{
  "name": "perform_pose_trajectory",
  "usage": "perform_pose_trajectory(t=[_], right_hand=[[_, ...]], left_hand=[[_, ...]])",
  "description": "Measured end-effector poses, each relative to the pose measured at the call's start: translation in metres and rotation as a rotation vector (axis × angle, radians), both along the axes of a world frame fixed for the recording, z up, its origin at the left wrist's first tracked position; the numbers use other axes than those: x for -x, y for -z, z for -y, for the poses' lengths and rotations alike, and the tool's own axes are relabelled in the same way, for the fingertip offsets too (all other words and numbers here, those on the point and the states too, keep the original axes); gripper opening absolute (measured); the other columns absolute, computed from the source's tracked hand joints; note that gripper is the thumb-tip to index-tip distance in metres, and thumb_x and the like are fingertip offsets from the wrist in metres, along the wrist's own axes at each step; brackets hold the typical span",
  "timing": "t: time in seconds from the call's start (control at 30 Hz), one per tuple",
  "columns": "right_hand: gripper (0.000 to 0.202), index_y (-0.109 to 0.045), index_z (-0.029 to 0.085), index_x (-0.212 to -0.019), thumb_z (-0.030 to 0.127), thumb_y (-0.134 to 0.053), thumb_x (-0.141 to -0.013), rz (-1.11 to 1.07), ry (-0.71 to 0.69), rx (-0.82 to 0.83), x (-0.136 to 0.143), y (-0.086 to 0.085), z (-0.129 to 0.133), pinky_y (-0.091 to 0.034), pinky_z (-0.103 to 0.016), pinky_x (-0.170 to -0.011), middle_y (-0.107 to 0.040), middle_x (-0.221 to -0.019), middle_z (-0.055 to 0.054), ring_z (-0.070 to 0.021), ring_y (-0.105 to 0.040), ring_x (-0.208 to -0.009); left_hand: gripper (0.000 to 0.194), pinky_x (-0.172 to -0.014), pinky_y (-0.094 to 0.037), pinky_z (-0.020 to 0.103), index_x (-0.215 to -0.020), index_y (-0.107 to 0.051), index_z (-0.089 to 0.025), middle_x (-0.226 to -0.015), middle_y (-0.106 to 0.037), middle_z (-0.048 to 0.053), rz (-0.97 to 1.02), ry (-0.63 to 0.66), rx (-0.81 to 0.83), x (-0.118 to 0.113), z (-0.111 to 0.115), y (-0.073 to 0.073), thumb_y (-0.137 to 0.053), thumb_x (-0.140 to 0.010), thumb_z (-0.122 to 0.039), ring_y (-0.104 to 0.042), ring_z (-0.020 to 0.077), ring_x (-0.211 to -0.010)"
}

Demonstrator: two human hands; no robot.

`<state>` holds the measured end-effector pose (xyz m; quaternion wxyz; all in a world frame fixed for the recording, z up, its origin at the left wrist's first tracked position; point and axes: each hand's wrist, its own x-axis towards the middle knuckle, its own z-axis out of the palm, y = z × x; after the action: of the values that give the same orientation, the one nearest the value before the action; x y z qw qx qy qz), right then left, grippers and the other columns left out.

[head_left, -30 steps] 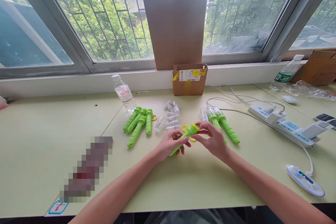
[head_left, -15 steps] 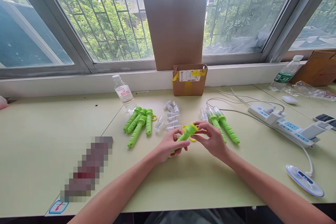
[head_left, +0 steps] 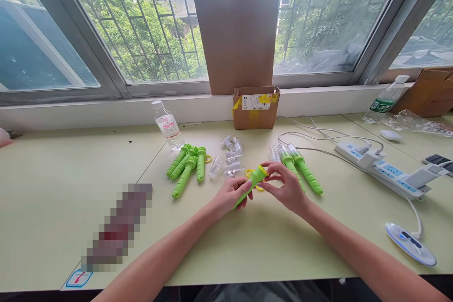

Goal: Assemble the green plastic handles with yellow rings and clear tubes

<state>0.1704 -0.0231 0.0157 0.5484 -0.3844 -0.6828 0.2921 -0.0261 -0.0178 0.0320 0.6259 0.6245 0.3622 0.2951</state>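
My left hand (head_left: 230, 194) is closed around a green flashlight-like handle (head_left: 254, 178), its flared end tilted up to the right. A yellow ring (head_left: 262, 170) sits at that end, and the fingertips of my right hand (head_left: 287, 188) pinch its edge. Behind the hands, loose yellow rings (head_left: 260, 188) lie partly hidden. Several clear ribbed plastic caps (head_left: 233, 157) are grouped just beyond. Several green handles (head_left: 185, 177) lie to the left, beside one more yellow ring (head_left: 208, 158). Right of my right hand rest two green handles with clear caps (head_left: 308, 177), one partly covered by the hand.
A water bottle (head_left: 167, 126) and a small cardboard box (head_left: 255, 115) stand toward the window. On the right are a power strip (head_left: 385, 170) with cables, a white oval device (head_left: 410, 244) and another bottle (head_left: 385, 99). A pixelated object (head_left: 118, 226) lies at left.
My left thumb has shifted up along the green handle, and its grip has turned slightly. My right fingers stay at the yellow ring. Everything else on the table is unmoved.
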Motion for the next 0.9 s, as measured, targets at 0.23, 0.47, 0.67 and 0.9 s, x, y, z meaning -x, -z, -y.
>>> perform_pose_trajectory(t=[0.23,0.47,0.67,0.9], right_hand=[[0.026,-0.05,0.022,-0.083,0.03,-0.074,-0.075,-0.038,-0.023,0.062,0.0022,0.0031,0.001,-0.064,-0.042,-0.077,-0.063,-0.111,-0.008,-0.0228,-0.066,-0.097],[0.023,-0.054,0.021,-0.084,0.029,-0.074,-0.075,-0.052,-0.026,0.023,0.0015,0.0022,0.0019,-0.063,-0.043,-0.078,-0.065,-0.108,-0.008,-0.0226,-0.068,-0.094],[0.024,-0.056,0.022,-0.09,0.026,-0.074,-0.075,0.018,-0.009,-0.049,0.0005,-0.0007,0.0026,-0.064,-0.04,-0.075,-0.063,-0.109,-0.008,-0.0228,-0.065,-0.097],[0.018,-0.054,0.022,-0.089,0.021,-0.069,-0.079,0.021,-0.015,-0.041,0.0016,0.0056,-0.0001,-0.063,-0.039,-0.077,-0.062,-0.109,-0.006,-0.0201,-0.065,-0.097]], left_hand=[[0.036,-0.033,-0.024,0.017,-0.084,-0.056,-0.017,-0.059,-0.055,-0.005,-0.061,-0.048,0.031,0.0009,-0.0013,0.0039,-0.065,-0.076,-0.051,-0.039,0.0035,-0.035],[0.035,-0.033,-0.031,0.017,-0.084,-0.053,-0.017,-0.067,-0.066,0.001,-0.008,-0.066,0.034,-0.0002,-0.0005,0.0034,-0.068,-0.074,-0.047,-0.048,0.0066,-0.037],[0.042,-0.039,-0.039,0.018,-0.082,-0.062,-0.013,-0.072,-0.064,0.004,0.021,-0.01,0.037,0.001,-0.0006,-0.0018,-0.059,-0.079,-0.055,-0.055,0.0084,-0.047],[0.039,-0.033,-0.026,0.015,-0.086,-0.059,-0.015,-0.058,-0.053,-0.004,-0.01,0.002,0.071,0.0025,-0.0022,0.0011,-0.057,-0.082,-0.054,-0.04,0.0041,-0.038]])
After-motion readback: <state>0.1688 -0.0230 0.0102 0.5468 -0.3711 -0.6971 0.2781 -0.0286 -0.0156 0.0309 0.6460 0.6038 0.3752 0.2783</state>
